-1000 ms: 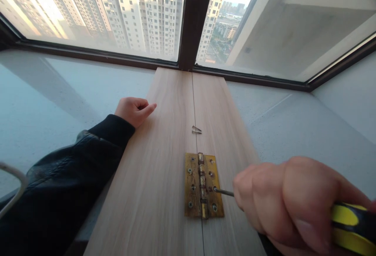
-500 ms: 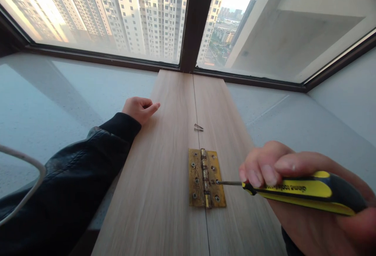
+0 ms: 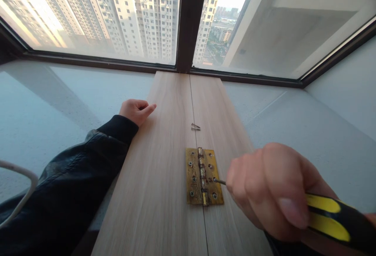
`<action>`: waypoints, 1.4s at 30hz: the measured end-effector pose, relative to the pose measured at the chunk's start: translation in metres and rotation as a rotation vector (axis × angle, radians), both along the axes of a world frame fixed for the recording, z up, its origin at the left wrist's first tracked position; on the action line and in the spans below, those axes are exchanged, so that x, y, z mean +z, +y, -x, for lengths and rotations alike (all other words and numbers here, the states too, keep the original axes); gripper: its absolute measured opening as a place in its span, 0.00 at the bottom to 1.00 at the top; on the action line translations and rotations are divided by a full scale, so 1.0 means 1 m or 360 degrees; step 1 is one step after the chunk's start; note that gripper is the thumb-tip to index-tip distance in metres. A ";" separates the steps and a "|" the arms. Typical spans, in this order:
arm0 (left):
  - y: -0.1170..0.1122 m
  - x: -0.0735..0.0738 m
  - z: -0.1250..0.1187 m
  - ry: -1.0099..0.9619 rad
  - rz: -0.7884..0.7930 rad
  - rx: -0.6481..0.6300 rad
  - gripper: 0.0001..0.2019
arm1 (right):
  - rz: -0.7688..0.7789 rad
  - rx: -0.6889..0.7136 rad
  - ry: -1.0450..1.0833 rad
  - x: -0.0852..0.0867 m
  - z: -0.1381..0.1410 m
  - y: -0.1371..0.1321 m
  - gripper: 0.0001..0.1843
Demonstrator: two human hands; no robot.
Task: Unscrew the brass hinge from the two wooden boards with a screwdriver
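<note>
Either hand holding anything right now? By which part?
Right hand: a screwdriver, by its yellow-and-black handle, fingers wrapped over the end nearer the shaft. Left hand: loosely curled, nothing visible in it.

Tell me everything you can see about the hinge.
The hinge looks like brass-coloured metal, worn and dark-stained, with two rectangular leaves joined by a segmented barrel. It lies opened flat across the seam between two wood-grain boards. Four cross-head screws sit in the left leaf; the tip of a screwdriver meets the right one.
</note>
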State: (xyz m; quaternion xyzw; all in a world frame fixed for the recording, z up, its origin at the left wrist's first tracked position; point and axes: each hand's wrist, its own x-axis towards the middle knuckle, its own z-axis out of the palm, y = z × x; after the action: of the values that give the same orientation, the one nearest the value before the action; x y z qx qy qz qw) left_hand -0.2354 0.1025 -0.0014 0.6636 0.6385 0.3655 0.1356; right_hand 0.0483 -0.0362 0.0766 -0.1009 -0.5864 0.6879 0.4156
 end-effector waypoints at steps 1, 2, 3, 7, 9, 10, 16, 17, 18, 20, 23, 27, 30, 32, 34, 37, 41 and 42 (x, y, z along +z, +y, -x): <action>0.000 0.000 0.000 0.0001 0.0001 0.0004 0.23 | 0.0054 -0.0022 0.0028 -0.001 -0.003 0.000 0.16; 0.000 0.000 0.000 0.0002 0.0000 0.0007 0.23 | 0.0089 -0.0098 0.0049 -0.001 -0.005 -0.002 0.16; 0.000 0.000 0.001 0.0002 0.0000 0.0009 0.23 | 0.0083 -0.0203 0.0045 0.000 -0.005 -0.004 0.16; 0.000 0.000 0.001 -0.0010 0.0013 0.0006 0.23 | -0.0210 -0.0709 -0.0050 0.004 0.000 -0.010 0.19; -0.001 0.000 0.001 -0.0019 0.0021 0.0003 0.23 | -0.0316 -0.0889 -0.0112 0.005 0.005 -0.013 0.21; -0.001 0.000 0.001 -0.0021 0.0022 0.0001 0.23 | -0.0316 -0.0974 -0.0130 0.005 0.008 -0.014 0.23; 0.000 -0.001 0.001 -0.0028 0.0012 -0.0009 0.23 | -0.0100 -0.1221 -0.0078 0.011 0.038 -0.017 0.27; 0.000 -0.001 0.002 -0.0032 0.0014 -0.0011 0.23 | -0.0107 -0.1219 -0.0087 0.013 0.041 -0.017 0.27; 0.000 -0.001 0.002 -0.0034 0.0017 -0.0015 0.23 | -0.0114 -0.1197 -0.0101 0.015 0.042 -0.017 0.27; 0.000 -0.001 0.002 -0.0033 0.0021 -0.0020 0.23 | -0.0161 -0.1049 -0.0147 0.018 0.040 -0.015 0.26; 0.000 -0.001 0.002 -0.0019 0.0019 -0.0030 0.23 | -0.0282 -0.0627 -0.0283 0.019 0.029 -0.012 0.28; 0.000 0.000 0.001 -0.0030 0.0032 -0.0050 0.23 | -0.0110 -0.0212 -0.0173 0.013 0.016 -0.003 0.22; -0.001 0.001 0.000 -0.0031 0.0031 -0.0049 0.23 | -0.0129 -0.0167 -0.0045 0.007 0.010 0.004 0.18; -0.001 0.001 -0.001 -0.0033 0.0028 -0.0043 0.23 | -0.0309 -0.0359 -0.0088 0.005 0.006 0.006 0.17; -0.001 0.002 -0.001 -0.0035 0.0031 -0.0040 0.23 | -0.0464 -0.0629 -0.0188 0.005 0.003 0.005 0.17; -0.001 0.002 -0.001 -0.0022 0.0040 -0.0047 0.23 | -0.0452 -0.0872 -0.0224 0.004 0.001 0.002 0.17; 0.000 0.002 -0.001 0.0001 0.0050 -0.0041 0.23 | -0.0127 -0.0863 -0.0159 0.002 0.007 0.004 0.25; 0.000 0.002 -0.001 0.0007 0.0050 -0.0037 0.23 | -0.0069 -0.0849 -0.0153 0.001 0.008 0.004 0.27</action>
State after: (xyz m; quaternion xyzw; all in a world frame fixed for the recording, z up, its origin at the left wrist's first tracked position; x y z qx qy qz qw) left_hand -0.2344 0.1029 0.0003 0.6695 0.6368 0.3524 0.1488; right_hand 0.0402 -0.0321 0.0779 -0.2753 -0.5728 0.5358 0.5559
